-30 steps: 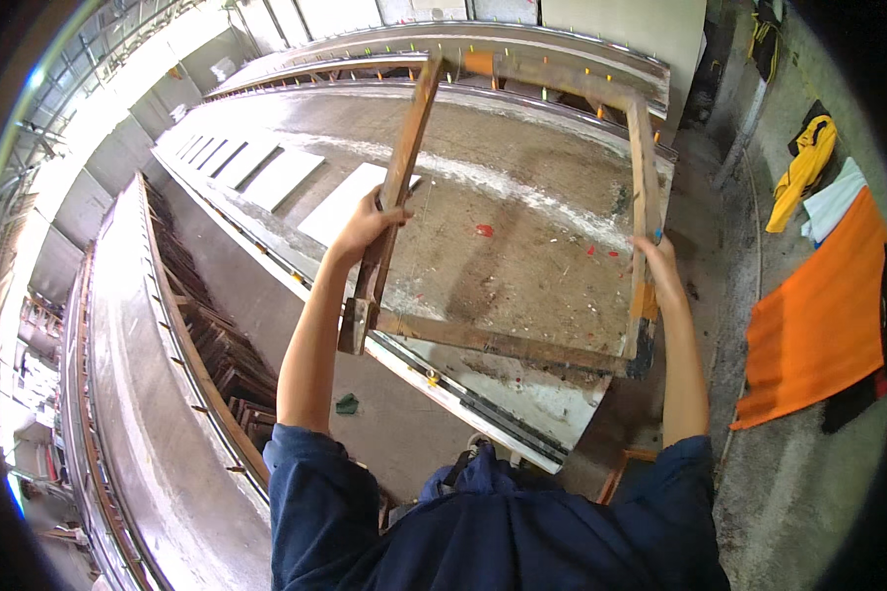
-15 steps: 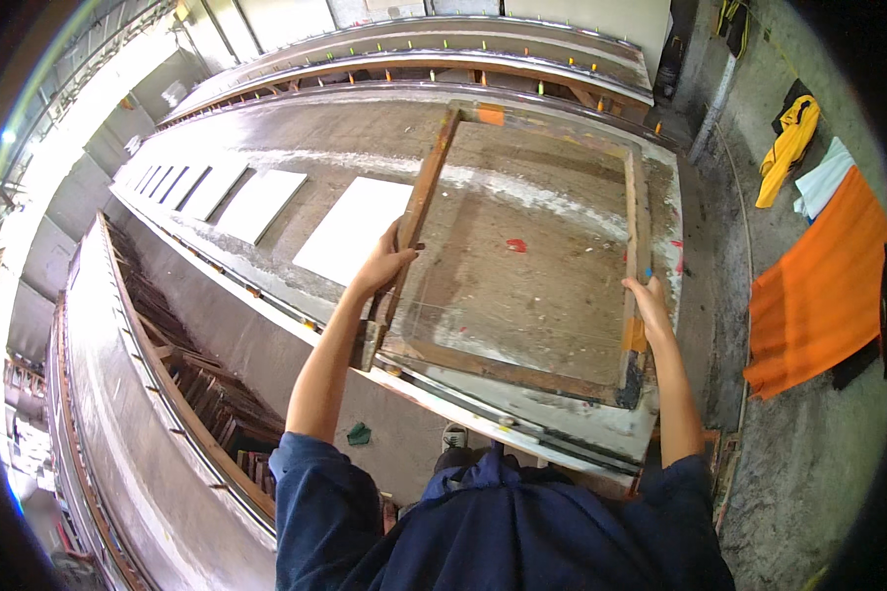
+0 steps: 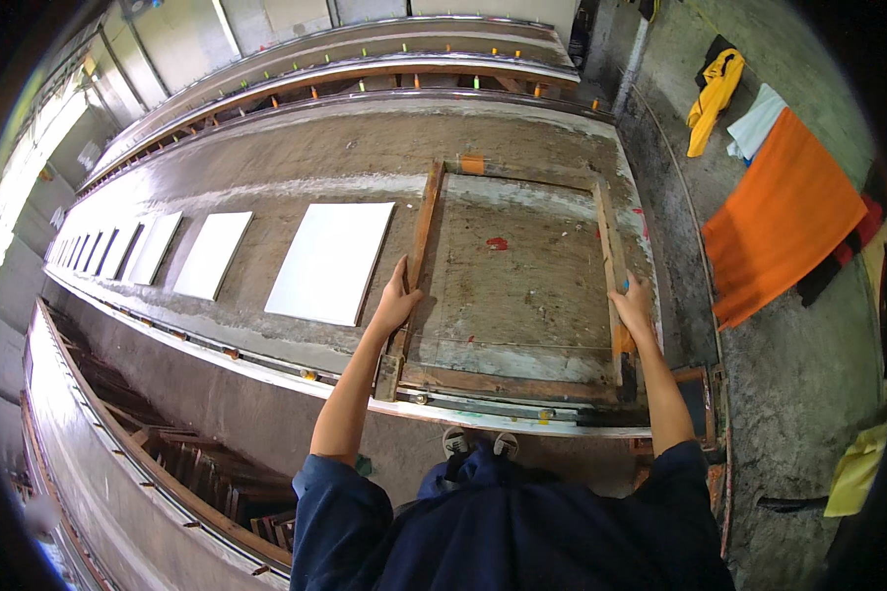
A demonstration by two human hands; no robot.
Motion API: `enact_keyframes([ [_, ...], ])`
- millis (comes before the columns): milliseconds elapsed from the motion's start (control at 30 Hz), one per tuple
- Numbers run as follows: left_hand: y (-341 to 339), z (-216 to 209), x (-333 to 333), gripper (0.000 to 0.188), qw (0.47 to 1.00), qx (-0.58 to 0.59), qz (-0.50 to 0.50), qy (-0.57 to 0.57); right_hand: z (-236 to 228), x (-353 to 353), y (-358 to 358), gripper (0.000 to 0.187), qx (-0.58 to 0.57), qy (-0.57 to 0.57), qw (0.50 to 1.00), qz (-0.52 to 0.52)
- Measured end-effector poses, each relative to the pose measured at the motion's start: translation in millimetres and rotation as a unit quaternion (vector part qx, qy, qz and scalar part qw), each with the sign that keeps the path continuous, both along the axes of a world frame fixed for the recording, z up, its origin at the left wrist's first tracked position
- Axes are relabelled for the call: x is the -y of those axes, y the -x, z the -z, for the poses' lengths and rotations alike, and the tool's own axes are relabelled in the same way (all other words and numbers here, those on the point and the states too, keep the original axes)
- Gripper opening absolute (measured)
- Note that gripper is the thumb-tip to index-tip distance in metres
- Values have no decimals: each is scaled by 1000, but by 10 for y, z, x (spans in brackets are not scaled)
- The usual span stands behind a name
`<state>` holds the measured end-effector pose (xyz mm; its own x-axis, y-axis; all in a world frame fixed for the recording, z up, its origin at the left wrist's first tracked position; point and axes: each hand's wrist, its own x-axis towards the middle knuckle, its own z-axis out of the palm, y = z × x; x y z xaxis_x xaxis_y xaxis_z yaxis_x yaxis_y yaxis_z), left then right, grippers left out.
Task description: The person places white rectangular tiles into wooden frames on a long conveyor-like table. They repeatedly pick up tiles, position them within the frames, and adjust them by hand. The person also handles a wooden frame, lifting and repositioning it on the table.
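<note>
White sheets (image 3: 330,261) lie in a row from the upper left toward the centre of the long table (image 3: 266,192). Beside them, the left hand (image 3: 396,303) grips the left bar of a wooden frame (image 3: 424,236), fingers clamped around it; the right hand (image 3: 633,307) clamps the right bar. Lying flat at centre, the frame seems just placed; next probably calls for pressing it square. Orange cloth (image 3: 779,217) lies at right. No labels are visible.

Worn wooden frame (image 3: 515,374), rough grey concrete bed (image 3: 296,167), smooth white slabs (image 3: 330,261)
</note>
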<state>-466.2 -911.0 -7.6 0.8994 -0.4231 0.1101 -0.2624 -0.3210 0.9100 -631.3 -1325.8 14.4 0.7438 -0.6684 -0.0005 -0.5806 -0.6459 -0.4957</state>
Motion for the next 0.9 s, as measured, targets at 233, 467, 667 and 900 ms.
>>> enact_keyframes([
  [233, 129, -52, 45, 80, 1000, -31, 0, 2, 67, -177, -39, 75, -6, 45, 998, -32],
  [467, 163, 33, 183, 79, 999, 45, -13, -22, 56, -75, 72, 70, -25, 127, 988, -88],
  [667, 278, -45, 310, 79, 999, 6, 10, -41, 88, -47, 381, 71, -66, 177, 975, -114],
  [900, 203, 60, 309, 80, 997, 43, 21, -57, -56, -159, 501, 83, -109, 101, 982, -116],
])
